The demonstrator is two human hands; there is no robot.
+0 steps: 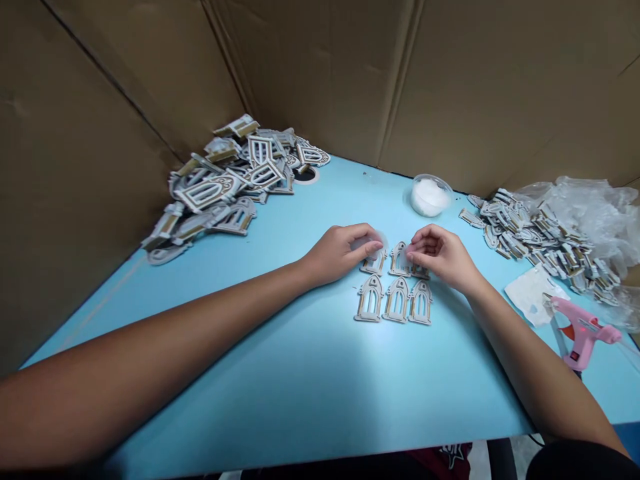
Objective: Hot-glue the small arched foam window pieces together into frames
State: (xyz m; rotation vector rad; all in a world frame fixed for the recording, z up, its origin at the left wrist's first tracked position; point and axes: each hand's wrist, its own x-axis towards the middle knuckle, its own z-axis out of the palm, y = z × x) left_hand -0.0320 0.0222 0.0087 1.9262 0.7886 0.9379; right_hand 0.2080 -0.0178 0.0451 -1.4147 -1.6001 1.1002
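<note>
Small white arched window-shaped pieces with gold edging lie in two rows on the table, among them a front-row piece [397, 300] with gaps between its bars. My left hand [345, 252] is curled over the back-left piece [373, 262], thumb and fingers close together. A pale blur shows at its fingertips, and I cannot make out what it is. My right hand [440, 257] pinches thumb to fingers above the back-right piece [420, 271], partly covering it. Its fingertips reach towards the back-middle piece [399, 259]; anything held there is too blurred to name.
Larger arched pieces [210, 190] are heaped at the back left. A clear tub [431, 195] of white material stands at the back. On the right are a heap of small pieces [545, 233], plastic bags [605, 213], a white sheet [534, 293] and a pink glue gun [583, 330]. Cardboard walls [310, 67] enclose the table.
</note>
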